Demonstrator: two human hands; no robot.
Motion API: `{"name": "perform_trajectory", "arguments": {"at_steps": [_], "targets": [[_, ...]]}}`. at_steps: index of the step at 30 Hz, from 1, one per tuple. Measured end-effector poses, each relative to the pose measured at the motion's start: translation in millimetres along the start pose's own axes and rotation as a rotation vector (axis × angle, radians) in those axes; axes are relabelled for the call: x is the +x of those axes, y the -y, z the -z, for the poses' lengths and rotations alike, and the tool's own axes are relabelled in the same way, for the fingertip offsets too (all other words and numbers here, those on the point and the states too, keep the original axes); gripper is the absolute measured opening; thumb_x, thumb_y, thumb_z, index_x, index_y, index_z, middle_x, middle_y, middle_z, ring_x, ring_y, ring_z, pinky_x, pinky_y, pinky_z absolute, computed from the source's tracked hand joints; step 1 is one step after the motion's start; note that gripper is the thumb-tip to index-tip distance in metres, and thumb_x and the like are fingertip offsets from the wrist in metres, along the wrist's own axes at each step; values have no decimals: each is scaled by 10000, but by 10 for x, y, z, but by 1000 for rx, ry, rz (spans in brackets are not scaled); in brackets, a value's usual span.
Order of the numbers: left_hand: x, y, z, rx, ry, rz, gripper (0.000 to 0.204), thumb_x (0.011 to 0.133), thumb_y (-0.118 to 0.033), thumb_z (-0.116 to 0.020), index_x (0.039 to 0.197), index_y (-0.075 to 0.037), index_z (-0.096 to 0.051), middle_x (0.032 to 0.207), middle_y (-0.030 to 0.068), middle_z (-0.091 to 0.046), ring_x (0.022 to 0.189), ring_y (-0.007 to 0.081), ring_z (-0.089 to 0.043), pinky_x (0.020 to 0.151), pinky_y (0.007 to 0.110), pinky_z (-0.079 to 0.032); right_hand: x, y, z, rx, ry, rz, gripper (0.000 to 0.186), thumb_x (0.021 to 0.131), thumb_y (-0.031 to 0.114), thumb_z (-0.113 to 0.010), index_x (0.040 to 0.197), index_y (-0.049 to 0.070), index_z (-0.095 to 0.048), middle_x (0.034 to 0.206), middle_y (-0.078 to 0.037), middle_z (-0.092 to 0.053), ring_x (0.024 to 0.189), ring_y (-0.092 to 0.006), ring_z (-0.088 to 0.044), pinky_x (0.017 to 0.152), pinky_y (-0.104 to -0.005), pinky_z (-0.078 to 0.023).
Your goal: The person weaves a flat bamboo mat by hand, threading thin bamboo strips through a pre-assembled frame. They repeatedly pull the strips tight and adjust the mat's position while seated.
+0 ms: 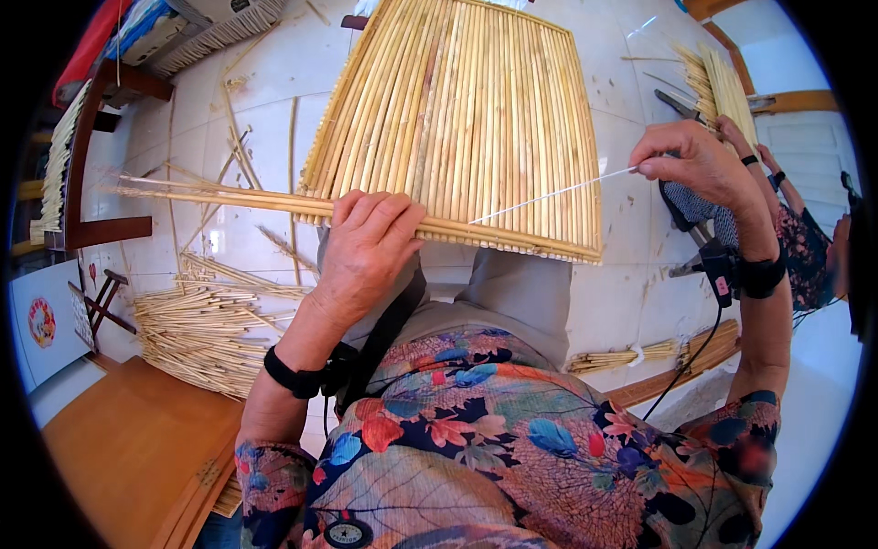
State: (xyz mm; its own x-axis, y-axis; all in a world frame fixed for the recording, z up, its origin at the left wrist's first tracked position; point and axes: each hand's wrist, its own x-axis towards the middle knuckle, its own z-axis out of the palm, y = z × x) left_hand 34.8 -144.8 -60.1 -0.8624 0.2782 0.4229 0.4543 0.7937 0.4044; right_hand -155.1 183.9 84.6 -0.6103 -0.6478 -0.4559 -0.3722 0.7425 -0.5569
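Note:
A panel of straw-coloured stalks (457,119), laid side by side, slopes away from my lap. My left hand (370,247) is closed around a couple of long stalks (229,196) along the panel's near edge, their thin ends sticking out to the left. Up to the right, my right hand (690,163) pinches the end of a white string (558,192) between thumb and fingers. The string runs taut and slanting down to the near edge, where it meets the stalks. My left fingertips curl over the edge, and what lies under them is hidden.
Loose stalks (201,334) lie heaped on the tiled floor to the left, beside a brown wooden board (137,439). A dark wooden frame (110,231) stands at far left. At right, another person's hand (734,135) is by a stalk bundle (722,87); tied stalks (626,358) lie nearer.

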Motion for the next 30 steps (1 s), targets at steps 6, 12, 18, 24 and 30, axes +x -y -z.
{"name": "perform_trajectory", "arguments": {"at_steps": [6, 12, 18, 24, 30], "targets": [[76, -10, 121, -75, 119, 51, 436, 666, -69, -770, 1078, -45, -629, 1059, 72, -582, 1001, 260, -565, 913, 428, -407, -18, -220, 67, -132, -208, 42, 115, 887, 121, -668, 897, 9, -688, 828, -28, -633, 763, -109, -562, 714, -241, -475], [78, 73, 108, -136, 136, 102, 419, 651, -55, -774, 1046, -37, -638, 1044, 85, -580, 976, 280, -562, 871, 420, -415, -6, -588, 178, -114, -256, 29, 83, 913, 132, -657, 910, 57, -690, 827, 11, -600, 709, -68, -507, 614, -186, -426], [67, 81, 82, -79, 142, 53, 423, 621, -56, -774, 1025, -36, -652, 1018, 83, -591, 955, 275, -576, 816, 404, -430, 72, -886, 316, -39, -299, 56, 145, 943, 247, -647, 954, 104, -668, 730, 28, -576, 564, -24, -489, 487, -175, -420], [29, 113, 53, -79, 100, 2, 396, 624, -86, -779, 1000, -27, -670, 1035, 82, -610, 940, 256, -588, 812, 399, -442, 56, -892, 384, 229, -355, 98, 168, 960, 248, -617, 1019, 94, -651, 740, -37, -659, 574, -64, -635, 555, -179, -548], [0, 138, 17, -86, 64, -13, 362, 651, -98, -767, 995, -28, -679, 1008, 70, -614, 931, 245, -589, 820, 399, -456, 134, -888, 202, 781, -477, 186, 260, 972, 240, -602, 1155, 56, -610, 1045, -119, -698, 907, -146, -714, 732, -249, -608]]}}
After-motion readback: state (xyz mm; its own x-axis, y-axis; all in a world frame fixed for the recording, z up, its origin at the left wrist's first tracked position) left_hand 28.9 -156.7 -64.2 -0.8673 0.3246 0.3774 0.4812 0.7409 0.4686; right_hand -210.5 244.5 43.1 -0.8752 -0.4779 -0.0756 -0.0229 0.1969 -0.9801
